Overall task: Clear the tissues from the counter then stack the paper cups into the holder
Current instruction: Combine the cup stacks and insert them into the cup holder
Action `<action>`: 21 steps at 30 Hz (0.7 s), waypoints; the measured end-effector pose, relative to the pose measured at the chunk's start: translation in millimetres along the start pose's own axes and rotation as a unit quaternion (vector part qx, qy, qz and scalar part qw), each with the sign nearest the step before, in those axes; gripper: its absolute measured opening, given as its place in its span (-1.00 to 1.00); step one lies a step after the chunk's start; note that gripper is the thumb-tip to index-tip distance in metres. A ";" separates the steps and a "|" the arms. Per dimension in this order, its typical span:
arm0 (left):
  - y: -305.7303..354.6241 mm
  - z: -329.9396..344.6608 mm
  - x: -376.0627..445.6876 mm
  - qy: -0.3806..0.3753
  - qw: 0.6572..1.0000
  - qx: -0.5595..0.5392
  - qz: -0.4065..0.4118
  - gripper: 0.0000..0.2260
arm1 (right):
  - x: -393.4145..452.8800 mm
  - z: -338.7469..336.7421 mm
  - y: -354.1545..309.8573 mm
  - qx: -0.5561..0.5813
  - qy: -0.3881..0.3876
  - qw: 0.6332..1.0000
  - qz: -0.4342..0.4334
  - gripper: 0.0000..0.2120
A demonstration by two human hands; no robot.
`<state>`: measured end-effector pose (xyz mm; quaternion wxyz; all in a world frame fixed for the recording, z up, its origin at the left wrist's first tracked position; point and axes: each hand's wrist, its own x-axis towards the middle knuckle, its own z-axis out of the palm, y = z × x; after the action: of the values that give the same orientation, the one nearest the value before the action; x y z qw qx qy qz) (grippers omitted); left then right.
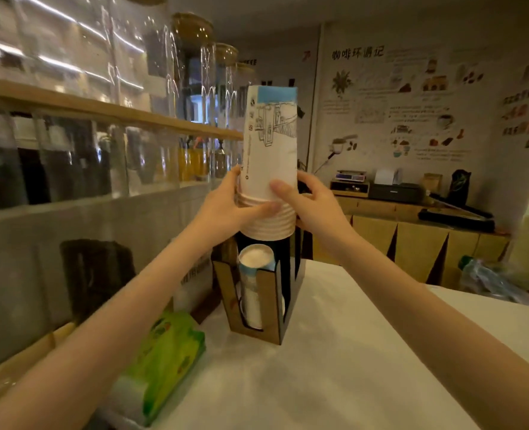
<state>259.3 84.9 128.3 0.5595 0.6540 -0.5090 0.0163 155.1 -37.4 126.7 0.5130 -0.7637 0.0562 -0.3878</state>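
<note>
Gripping the cup stack (269, 169) above the holder (257, 305), both hands' fingers (283, 189) wrap its rims.

Both hands (226, 206) (313, 203) raised, fingers (283, 189) curled inward

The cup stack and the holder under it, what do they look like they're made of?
Cup stack: paper, matte white with printed line art and a blue band; rolled rims show at the lower end, between both hands. Holder: probably thin wood or fibreboard, tan flat cut edges with dark, possibly black-coated panels. The blur leaves that open.
</note>
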 end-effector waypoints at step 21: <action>-68.9 -7.2 -14.1 -0.084 0.996 0.015 -0.041 -0.12 | -21.4 29.7 49.7 -0.036 -0.075 0.992 0.091 -0.40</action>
<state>303.6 89.5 73.4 0.5055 0.6814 -0.5265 -0.0540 175.0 -28.3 69.0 0.5212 -0.8004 0.1002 -0.2787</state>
